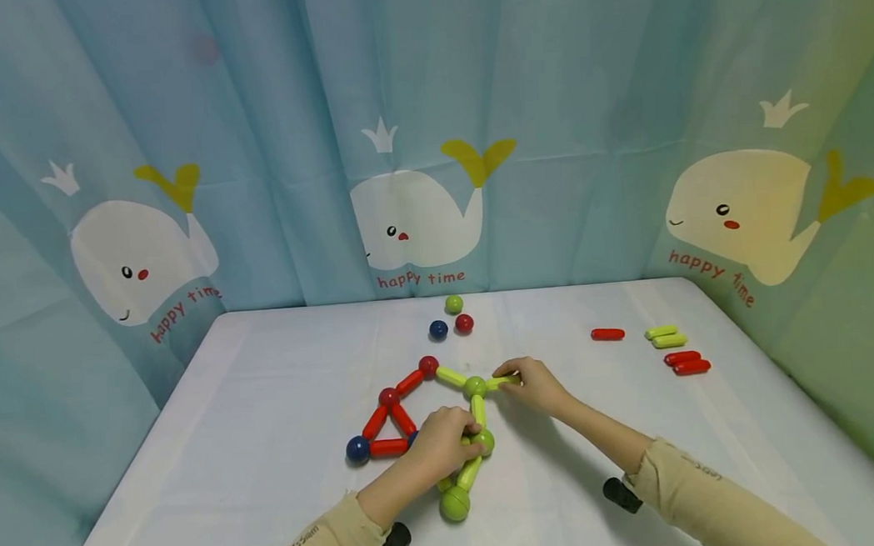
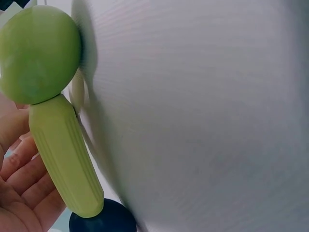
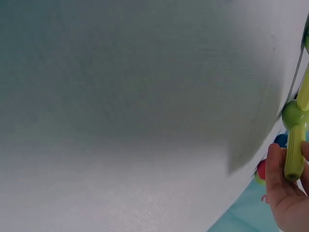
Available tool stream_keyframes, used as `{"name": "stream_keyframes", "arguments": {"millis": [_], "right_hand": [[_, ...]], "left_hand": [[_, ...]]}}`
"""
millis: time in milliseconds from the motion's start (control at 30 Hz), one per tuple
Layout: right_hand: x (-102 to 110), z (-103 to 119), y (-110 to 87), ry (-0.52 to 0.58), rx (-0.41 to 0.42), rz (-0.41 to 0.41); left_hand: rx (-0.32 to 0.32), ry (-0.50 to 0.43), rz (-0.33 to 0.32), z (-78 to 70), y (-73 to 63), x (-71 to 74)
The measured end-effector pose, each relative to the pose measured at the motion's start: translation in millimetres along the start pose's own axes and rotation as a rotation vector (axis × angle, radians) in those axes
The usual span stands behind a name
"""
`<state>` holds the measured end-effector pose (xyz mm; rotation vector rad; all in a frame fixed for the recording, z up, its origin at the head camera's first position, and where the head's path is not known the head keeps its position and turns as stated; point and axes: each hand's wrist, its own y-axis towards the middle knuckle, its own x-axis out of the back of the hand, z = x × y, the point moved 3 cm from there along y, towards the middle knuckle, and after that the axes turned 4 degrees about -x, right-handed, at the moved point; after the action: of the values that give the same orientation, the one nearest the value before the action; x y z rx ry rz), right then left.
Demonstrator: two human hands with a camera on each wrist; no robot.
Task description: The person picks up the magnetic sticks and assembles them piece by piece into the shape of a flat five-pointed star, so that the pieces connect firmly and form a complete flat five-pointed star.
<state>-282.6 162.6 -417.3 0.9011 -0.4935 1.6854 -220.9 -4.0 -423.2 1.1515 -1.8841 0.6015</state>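
Note:
A figure of coloured balls and rods lies on the white table. My left hand pinches a green ball on its right side, finger above and thumb below. In the left wrist view, that hand's palm and fingers show behind a large green ball and a yellow-green rod, which runs to a dark blue ball. My right hand pinches a yellow-green rod between thumb and fingers. This rod's other end meets another green ball. The left hand covers the middle of the figure.
Red rods form a triangle at the figure's left. Loose blue, red and green balls sit at the back. Loose red and yellow-green rods lie to the right. A whale-print curtain hangs behind.

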Motion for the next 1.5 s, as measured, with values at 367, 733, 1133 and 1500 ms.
{"name": "stream_keyframes", "arguments": {"millis": [367, 733, 1133, 1500], "right_hand": [[-2.0, -0.5, -2.8, 0.003, -0.050, 0.040], [-0.7, -0.3, -4.0, -0.049, -0.007, 0.089], [13.6, -13.2, -7.9, -0.050, -0.005, 0.096], [63.5, -54.9, -20.1, -0.083, -0.079, -0.090]], "left_hand": [[0.008, -0.018, 0.012, -1.1, 1.0, -1.5], [0.017, 0.006, 0.009, -2.2, 2.2, 0.0], [0.038, 0.011, 0.012, -1.9, 0.2, -0.2], [0.045, -0.001, 0.012, -2.7, -0.2, -0.9]]}}
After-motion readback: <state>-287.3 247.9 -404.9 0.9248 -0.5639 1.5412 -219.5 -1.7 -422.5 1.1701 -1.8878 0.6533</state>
